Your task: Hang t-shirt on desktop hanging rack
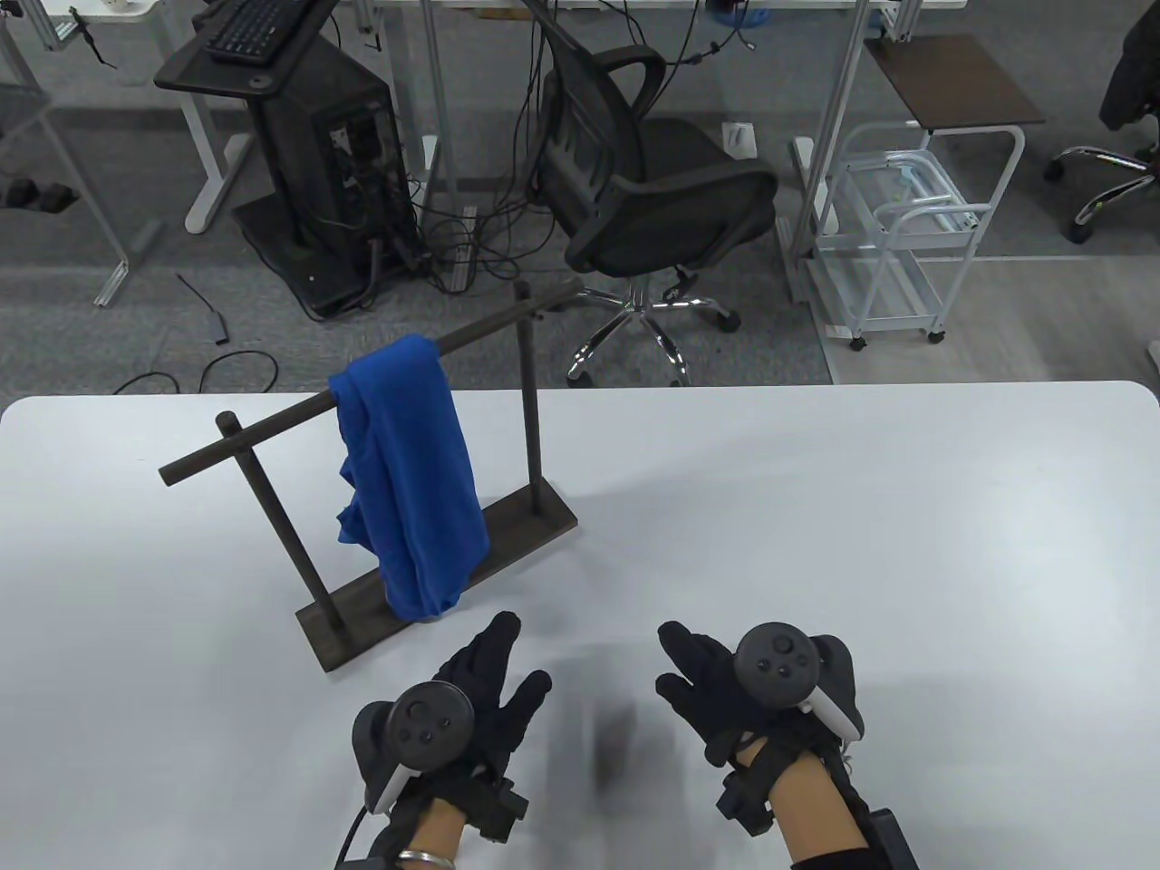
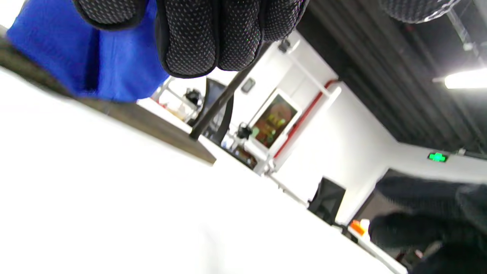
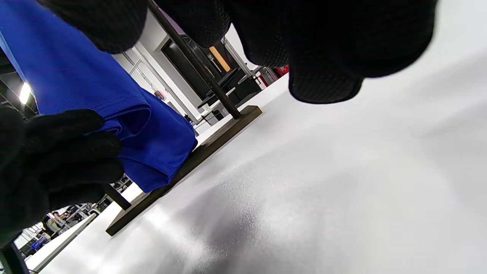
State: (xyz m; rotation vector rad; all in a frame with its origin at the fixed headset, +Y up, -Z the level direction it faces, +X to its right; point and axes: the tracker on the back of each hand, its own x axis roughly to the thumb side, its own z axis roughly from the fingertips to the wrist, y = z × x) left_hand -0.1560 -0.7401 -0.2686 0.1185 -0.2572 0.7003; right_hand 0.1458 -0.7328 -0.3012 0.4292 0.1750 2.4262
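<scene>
Table view: t-shirt point(image 1: 412, 471) draped over rack point(image 1: 535, 417) bar, just ahead of left hand point(image 1: 462, 716). Left and right hand point(image 1: 734, 689) released, empty; hanging looks done.

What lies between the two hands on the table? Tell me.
Only bare white table, with a soft shadow on it, lies between the left hand and the right hand; the table view shows it.

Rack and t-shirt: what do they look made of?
Rack: probably wood, dark brown matte stain; round dowel bar and posts, flat plank base, no shine. T-shirt: soft blue knit fabric, likely cotton or a blend; it drapes in folds, with a stitched hem.
</scene>
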